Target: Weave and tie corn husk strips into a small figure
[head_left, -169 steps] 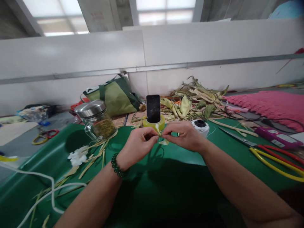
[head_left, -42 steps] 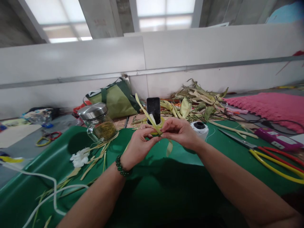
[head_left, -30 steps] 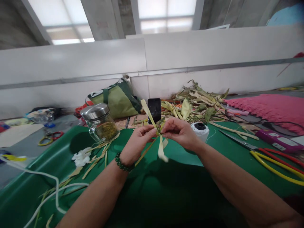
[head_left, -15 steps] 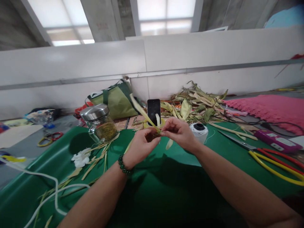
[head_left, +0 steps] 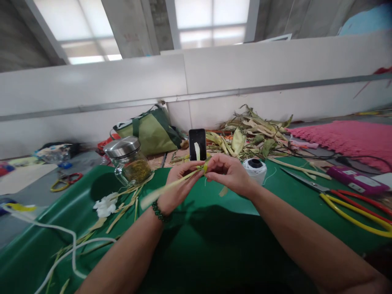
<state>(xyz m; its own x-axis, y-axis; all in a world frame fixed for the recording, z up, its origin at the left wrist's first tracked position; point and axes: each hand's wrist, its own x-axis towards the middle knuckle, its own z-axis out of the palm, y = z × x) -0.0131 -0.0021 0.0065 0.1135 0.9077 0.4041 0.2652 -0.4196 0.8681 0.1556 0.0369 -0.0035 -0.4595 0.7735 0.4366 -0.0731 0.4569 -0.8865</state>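
My left hand (head_left: 179,183), with a green bead bracelet at the wrist, is closed on a pale green corn husk strip (head_left: 171,188) whose loose end points down and left across the hand. Thumb and fingers of my right hand (head_left: 228,171) pinch the same husk piece where it is folded, touching the left fingertips. A short pale husk tip (head_left: 197,150) sticks up from between the hands, in front of a dark phone (head_left: 192,139) standing upright. Just right of my right hand is a white spool of thread (head_left: 256,171).
Large scissors (head_left: 324,190) with red and yellow handles lie at right, beside a purple power strip (head_left: 357,179). A glass jar (head_left: 130,163) stands at left near white fluff (head_left: 105,205). Husks (head_left: 257,128) are heaped behind. A white cable (head_left: 73,241) crosses the left.
The long husk strip has swung from pointing up and left to lying down and left over my left hand. Both hands stay together in nearly the same place.
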